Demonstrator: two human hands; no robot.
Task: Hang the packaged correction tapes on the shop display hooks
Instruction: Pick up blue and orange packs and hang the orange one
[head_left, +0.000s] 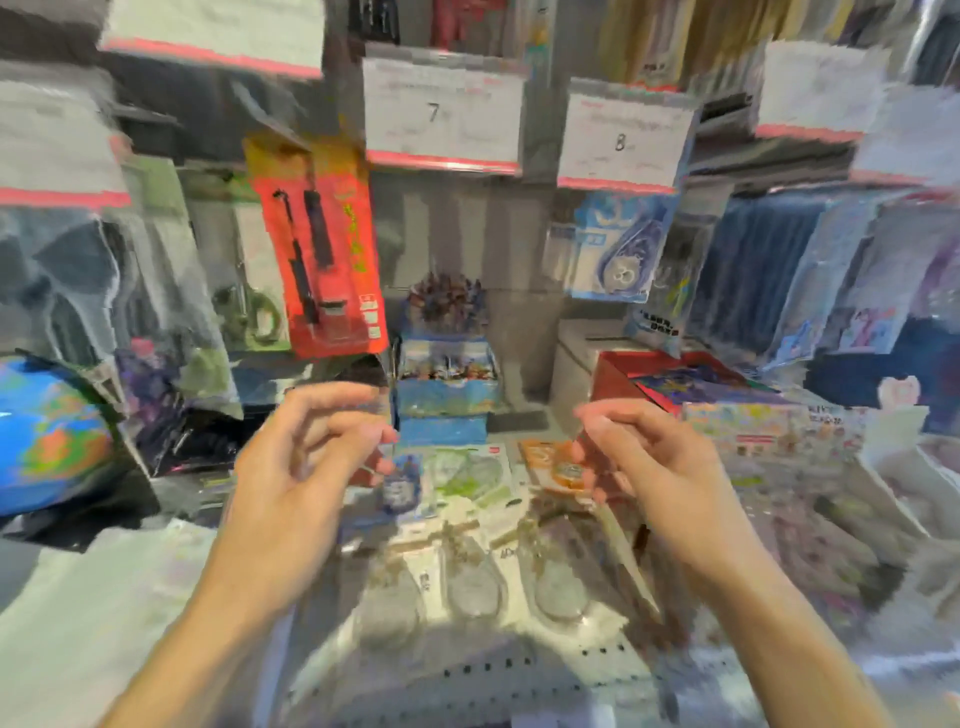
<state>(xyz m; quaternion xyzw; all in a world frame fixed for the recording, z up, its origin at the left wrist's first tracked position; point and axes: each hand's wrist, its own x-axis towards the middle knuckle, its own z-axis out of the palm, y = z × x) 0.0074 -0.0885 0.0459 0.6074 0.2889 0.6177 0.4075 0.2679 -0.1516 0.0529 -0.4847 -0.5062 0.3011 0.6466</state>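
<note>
1. Shelving is filling the whole view, blurred by motion, with hanging packets at every side and white price cards at twelve o'clock, one marked 7 and one marked 8.
2. At nine o'clock a blue globe is sitting at the frame's edge; at eleven o'clock a red packet holding a long black item is hanging tilted.
3. At one o'clock a blue-and-white packaged correction tape is hanging just under the 8 card.
4. The left hand is reaching forward at the centre with fingers half curled; its fingertips seem to be pinching the top of a clear packet with a blue item inside, though blur is making the grip uncertain.
5. The right hand is closing thumb and fingers on an orange packet at four o'clock from centre.
6. Below both hands, flat clear blister packs are lying on the perforated shelf.
</note>
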